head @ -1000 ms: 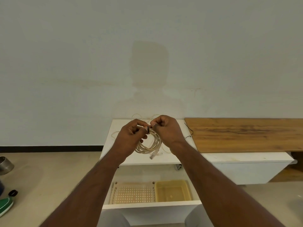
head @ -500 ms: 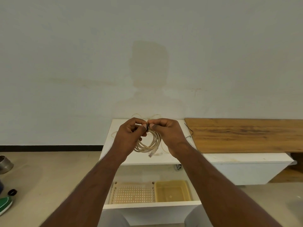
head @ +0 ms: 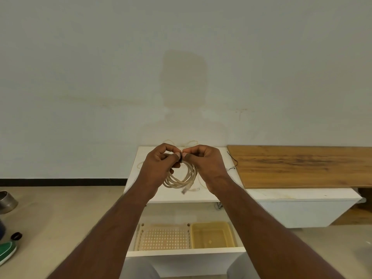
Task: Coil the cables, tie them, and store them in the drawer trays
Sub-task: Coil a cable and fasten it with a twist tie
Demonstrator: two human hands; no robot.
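A beige coiled cable (head: 181, 178) hangs between my hands above the white cabinet top (head: 141, 158), its clear plug dangling at the bottom. My left hand (head: 159, 166) and my right hand (head: 205, 164) meet at the top of the coil, thumbs and forefingers pinching a small dark tie (head: 181, 158) wrapped round the loops. Below, the open drawer (head: 185, 255) holds a perforated beige tray (head: 163, 237) on the left and a yellow tray (head: 213, 235) on the right; no cable lies in either.
Thin pale cable loops (head: 181, 142) lie at the back of the cabinet top. A thin black wire (head: 233, 163) lies by the wooden board (head: 302, 166) on the right. A metal cup (head: 7, 201), a black cap (head: 16, 236) and a green object (head: 7, 252) sit on the floor at left.
Both hands have shifted slightly, and the fingertips have closed tighter together at the top of the coil. The coil still hangs in the same place.
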